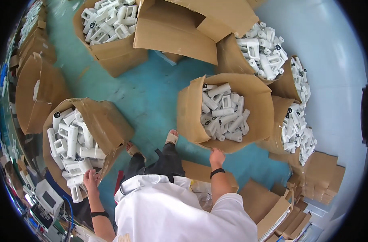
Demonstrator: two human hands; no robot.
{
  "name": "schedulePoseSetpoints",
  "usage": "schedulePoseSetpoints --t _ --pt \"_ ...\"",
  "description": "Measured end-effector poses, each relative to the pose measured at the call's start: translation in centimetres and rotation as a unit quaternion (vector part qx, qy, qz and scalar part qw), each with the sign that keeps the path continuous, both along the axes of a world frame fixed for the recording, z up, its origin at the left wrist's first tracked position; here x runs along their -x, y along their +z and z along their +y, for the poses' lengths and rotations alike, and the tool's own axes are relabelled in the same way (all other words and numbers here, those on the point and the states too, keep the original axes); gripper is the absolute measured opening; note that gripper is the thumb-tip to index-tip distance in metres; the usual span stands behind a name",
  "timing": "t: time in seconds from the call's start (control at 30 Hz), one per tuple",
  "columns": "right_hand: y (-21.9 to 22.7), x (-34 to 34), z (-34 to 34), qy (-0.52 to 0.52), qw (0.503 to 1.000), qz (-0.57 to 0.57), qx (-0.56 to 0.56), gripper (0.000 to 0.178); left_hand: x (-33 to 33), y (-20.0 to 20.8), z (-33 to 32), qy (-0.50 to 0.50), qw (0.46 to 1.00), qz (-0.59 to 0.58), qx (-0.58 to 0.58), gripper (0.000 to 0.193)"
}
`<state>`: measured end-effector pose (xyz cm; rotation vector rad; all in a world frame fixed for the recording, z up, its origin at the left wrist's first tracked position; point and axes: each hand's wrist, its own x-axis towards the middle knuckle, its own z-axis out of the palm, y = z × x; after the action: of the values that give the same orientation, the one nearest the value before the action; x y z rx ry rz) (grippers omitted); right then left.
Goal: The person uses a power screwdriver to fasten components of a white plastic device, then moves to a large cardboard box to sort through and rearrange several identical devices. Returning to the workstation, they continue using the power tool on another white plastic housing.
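On the left stands a cardboard box [107, 115] heaped with white plastic housings, several with looped handles. My left hand [91, 180] is at its near edge, fingers bent against a white plastic housing [84, 164] on top of the heap; the fingertips are partly hidden. My right hand [217, 157] is closed over the near rim of a second cardboard box [254, 94], right of the middle. Inside that box lies a lower pile of similar white housings [225, 115]. Dark bands circle both my wrists.
More boxes of white housings stand at the far left [119, 60], far right [228, 52] and along the right wall [274, 125]. An open-flapped box [172, 32] is at the back. Flattened cardboard [258, 199] lies near right. Equipment [49, 197] fills the near left. Blue-green floor [151, 88] separates the boxes.
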<state>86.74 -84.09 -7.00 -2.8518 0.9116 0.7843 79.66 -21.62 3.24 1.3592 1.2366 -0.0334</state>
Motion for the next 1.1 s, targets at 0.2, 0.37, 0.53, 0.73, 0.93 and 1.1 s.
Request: schedulePoseSetpoints --t 0.2,0.37,0.53,0.73,0.93,1.1 --pt "0.2 -2.9 -0.2 0.042 0.998 0.044 -0.006 0.022 0.1 0.7 -1.9 -0.027 0.999 0.021 -0.016 0.032" --pt "5.6 -7.4 3.6 0.096 0.976 -0.092 -0.173 0.04 -0.3 -0.1 -2.8 0.007 0.999 0.039 -0.031 0.03" --pt "11.3 -12.7 16.0 0.162 0.856 -0.093 -0.481 0.041 3.3 -1.6 0.7 0.046 0.997 0.039 -0.056 0.035" --pt "13.3 -14.4 38.4 0.27 0.754 0.071 -0.595 0.042 11.2 -8.4 8.9 0.034 0.957 0.161 -0.239 0.051" --pt "5.3 -11.1 57.8 0.577 0.68 0.037 -0.45 0.031 14.9 -6.6 18.8 -0.09 0.745 0.447 -0.487 0.068" --pt "-8.7 -9.8 63.9 0.801 0.598 -0.011 -0.04 0.021 15.9 -4.6 27.1 -0.126 0.812 0.537 -0.192 0.09"
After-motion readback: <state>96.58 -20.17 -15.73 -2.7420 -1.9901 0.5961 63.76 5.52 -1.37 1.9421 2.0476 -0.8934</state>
